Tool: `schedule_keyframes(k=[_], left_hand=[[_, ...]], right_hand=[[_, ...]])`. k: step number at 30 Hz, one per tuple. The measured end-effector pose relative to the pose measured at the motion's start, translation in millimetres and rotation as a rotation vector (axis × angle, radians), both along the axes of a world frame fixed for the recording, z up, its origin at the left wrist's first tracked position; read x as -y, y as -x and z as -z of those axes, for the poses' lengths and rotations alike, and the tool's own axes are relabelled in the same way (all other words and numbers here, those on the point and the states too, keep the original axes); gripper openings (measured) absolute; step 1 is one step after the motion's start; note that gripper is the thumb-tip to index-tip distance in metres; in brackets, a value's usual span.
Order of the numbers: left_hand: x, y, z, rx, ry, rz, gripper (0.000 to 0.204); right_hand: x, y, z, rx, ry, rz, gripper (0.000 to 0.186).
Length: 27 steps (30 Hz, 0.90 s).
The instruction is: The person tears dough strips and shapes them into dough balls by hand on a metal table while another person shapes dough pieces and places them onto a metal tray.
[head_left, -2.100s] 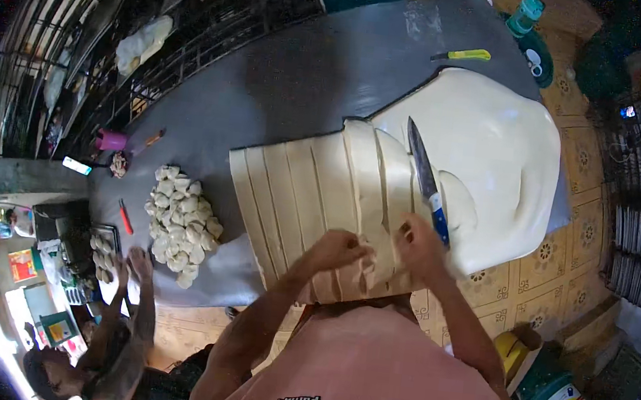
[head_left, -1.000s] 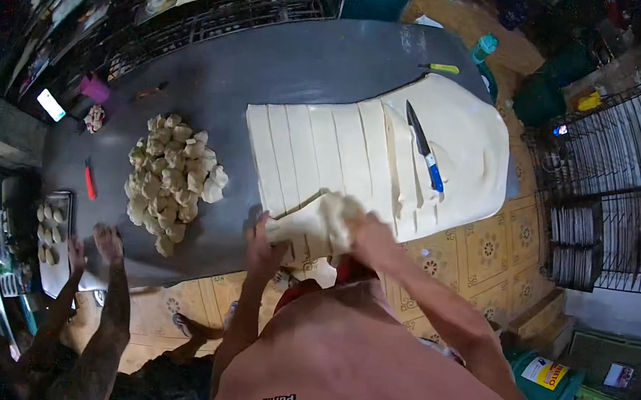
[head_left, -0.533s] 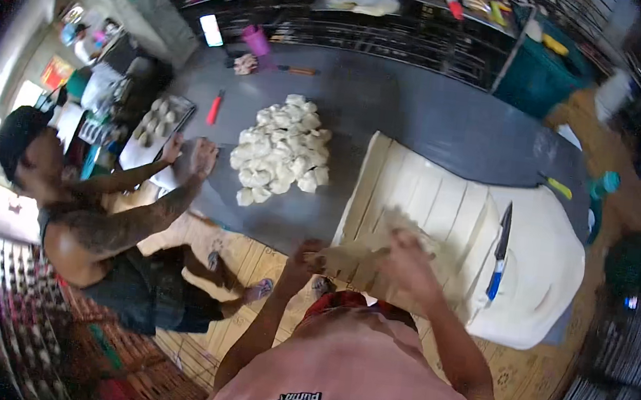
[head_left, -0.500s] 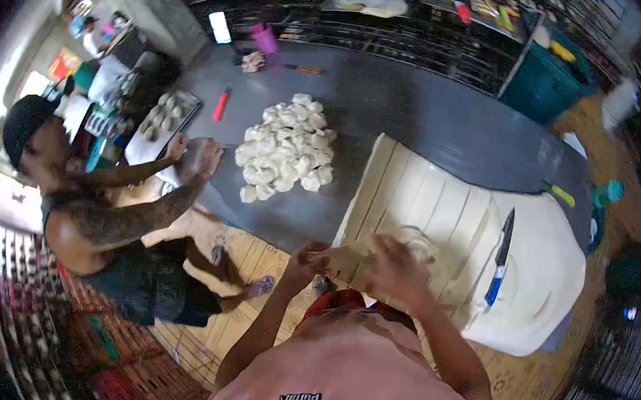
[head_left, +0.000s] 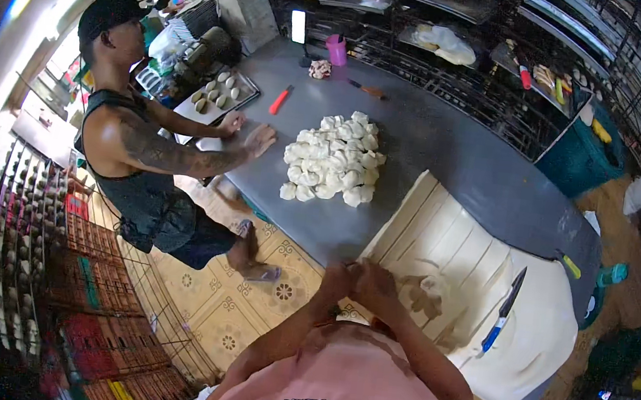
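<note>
A broad pale dough sheet [head_left: 475,286], scored into strips on its left part, lies over the right end of the table. At its near-left corner my left hand [head_left: 337,282] and my right hand [head_left: 375,288] are closed side by side, fingers curled in at the edge of the dough. Most of what they grip is hidden under the fingers. A small lump of dough [head_left: 431,285] rests on the sheet beside my right hand. Farther right, a knife [head_left: 505,309] with a blue handle lies on the dough. Left of the sheet is a heap of dough pieces [head_left: 334,158].
A co-worker [head_left: 155,136] stands at the left, hands on the grey table [head_left: 263,147] near a tray [head_left: 247,92] of dough pieces. A red-handled tool [head_left: 280,100], pink cup [head_left: 337,50] and lit phone [head_left: 298,26] are farther back. A green bin [head_left: 583,153] stands back right.
My hands have come together from apart, with a stretch of dough between them earlier. My view has turned left, so the table sits farther right. The co-worker's hands remain near the tray.
</note>
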State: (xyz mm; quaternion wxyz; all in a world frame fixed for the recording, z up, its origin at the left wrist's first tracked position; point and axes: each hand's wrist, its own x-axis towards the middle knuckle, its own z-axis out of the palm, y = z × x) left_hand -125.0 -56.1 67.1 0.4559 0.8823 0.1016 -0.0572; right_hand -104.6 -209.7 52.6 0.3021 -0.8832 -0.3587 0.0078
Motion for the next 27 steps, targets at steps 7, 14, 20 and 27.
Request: schedule_keyframes(k=[7, 14, 20, 27], left_hand=[[-19.8, -25.2, -9.2, 0.202, -0.297, 0.162, 0.034], [-1.4, -28.3, 19.1, -0.072, -0.049, 0.126, 0.033], [-26.9, -97.3, -47.2, 0.372, -0.203, -0.174, 0.046], [-48.2, -67.3, -23.4, -0.214, 0.163, 0.473, 0.051]], right_hand=[[-32.8, -31.9, -104.6, -0.91, -0.228, 0.184, 0.042], [3.1, -3.9, -61.3, -0.29, -0.049, 0.073, 0.034], [-17.9, -32.2, -62.4, -0.005, 0.176, -0.156, 0.044], [-28.7, -47.7, -18.9, -0.316, -0.194, -0.005, 0.043]])
